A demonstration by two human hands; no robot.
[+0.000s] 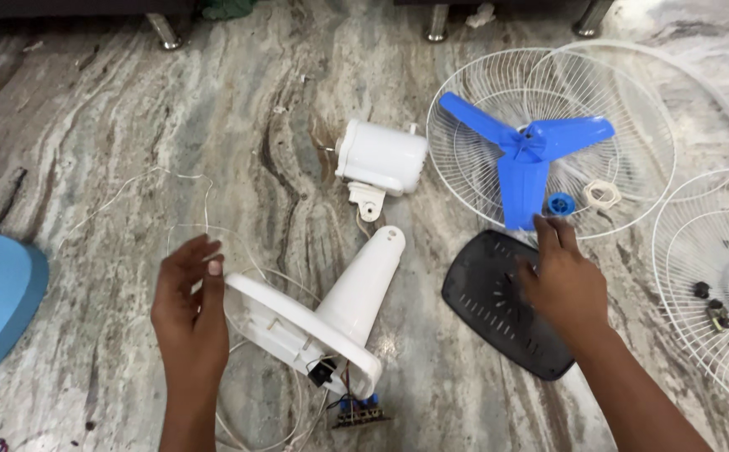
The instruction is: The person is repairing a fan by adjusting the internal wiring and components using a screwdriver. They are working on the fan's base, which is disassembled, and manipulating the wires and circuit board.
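Fan parts spread across marble floor (130, 109).
Left hand (189, 310), fingers wide, touches the white stand base (297, 331); right hand (561, 280), fingers loosely spread, rests on the black cover (486, 305).

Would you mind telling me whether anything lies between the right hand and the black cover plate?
Nothing visible: the right hand already lies over the black plate on the floor, with no other part between them.

fan blade (525, 159) blue | base cover (498, 303) black | fan stand (324, 320) white | floor (113, 117) grey-brown veined marble
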